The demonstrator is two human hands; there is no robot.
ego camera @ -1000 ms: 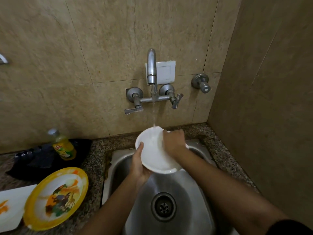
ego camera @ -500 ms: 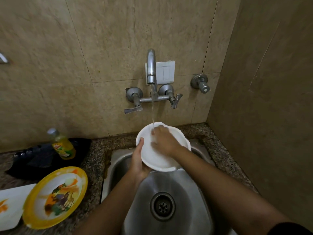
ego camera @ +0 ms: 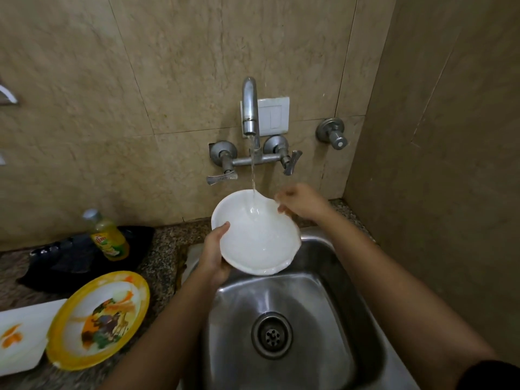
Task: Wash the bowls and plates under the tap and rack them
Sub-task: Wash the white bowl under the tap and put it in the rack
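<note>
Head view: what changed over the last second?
The right hand came off the inside of the white bowl and slid to its far right rim, so the tap water now lands straight in the bowl. The left hand kept its grip on the near left rim. The yellow plate and soap bottle stayed put.

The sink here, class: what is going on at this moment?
A person is rinsing a white bowl under the running tap, over the steel sink. The left hand grips the bowl's left rim and tilts it so the stream lands inside. The right hand is at the far right rim; its grip is unclear. A dirty yellow plate and a white plate wait on the counter, beside a bottle of dish soap. No rack is in view.
</note>
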